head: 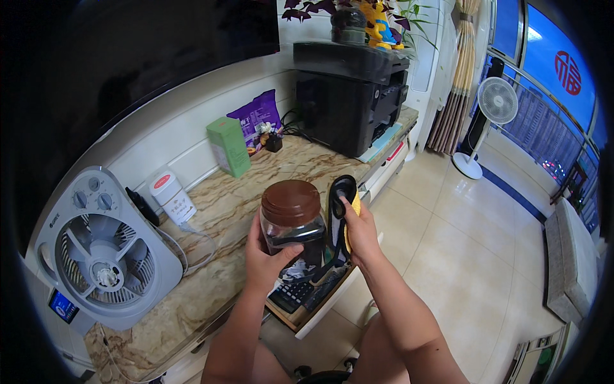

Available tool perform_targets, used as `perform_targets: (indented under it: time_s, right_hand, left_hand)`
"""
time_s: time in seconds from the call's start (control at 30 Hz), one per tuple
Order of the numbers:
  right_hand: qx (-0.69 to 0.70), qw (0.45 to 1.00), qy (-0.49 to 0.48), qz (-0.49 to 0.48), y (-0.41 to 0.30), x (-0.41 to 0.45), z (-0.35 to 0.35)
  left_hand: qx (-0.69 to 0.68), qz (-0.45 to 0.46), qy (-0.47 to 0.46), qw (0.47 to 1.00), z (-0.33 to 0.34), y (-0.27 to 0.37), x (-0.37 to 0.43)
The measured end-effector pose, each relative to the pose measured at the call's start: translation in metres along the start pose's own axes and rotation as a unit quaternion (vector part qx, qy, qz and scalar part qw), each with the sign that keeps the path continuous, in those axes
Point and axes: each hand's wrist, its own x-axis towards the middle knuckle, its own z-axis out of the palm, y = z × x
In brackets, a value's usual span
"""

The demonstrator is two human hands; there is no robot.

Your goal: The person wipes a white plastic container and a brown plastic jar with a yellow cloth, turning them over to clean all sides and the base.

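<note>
My left hand (268, 259) grips a clear plastic jar (314, 235) from its left side, thumb across the front. The jar is upright, with a brown screw lid (291, 201) on it. In my right hand (360, 233) is a folded black padded strap (341, 192), pressed together with a yellow textured cloth (356, 204). The strap's exact kind is unclear. Below both hands a drawer (331, 307) is pulled out. Inside it lies a calculator (290, 294), partly hidden by the jar, among dark items that are hard to tell apart.
On the marble-patterned countertop (211, 283) stand a grey box fan (108, 254), a white canister (172, 197), a green box (229, 146), a purple snack bag (259, 117) and a black printer (336, 105). A white cable (209, 240) curves near the canister. A pedestal fan (497, 103) stands by the window.
</note>
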Motion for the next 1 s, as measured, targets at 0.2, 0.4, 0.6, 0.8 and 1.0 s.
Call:
perform_targets:
  time_s: [0.2, 0.4, 0.6, 0.8, 1.0]
  right_hand:
    - [0.099, 0.993, -0.053, 0.026, 0.004, -0.023, 0.007]
    - [0.069, 0.995, -0.069, 0.03, 0.008, -0.032, 0.019]
    - [0.084, 0.993, -0.038, 0.079, 0.014, -0.018, 0.01]
    - [0.156, 0.971, -0.081, 0.164, 0.019, 0.001, -0.012]
    - [0.152, 0.966, -0.14, 0.156, 0.018, 0.0, -0.011]
  left_hand:
    - [0.002, 0.002, 0.02, 1.0, 0.001, -0.005, 0.0]
    - [0.148, 0.073, 0.027, 0.986, -0.003, -0.004, 0.001]
    - [0.093, 0.028, -0.008, 0.995, -0.006, -0.006, -0.002]
    - [0.003, -0.052, -0.095, 0.994, -0.008, -0.004, -0.009]
    - [-0.082, -0.1, -0.101, 0.986, -0.03, -0.018, -0.006]
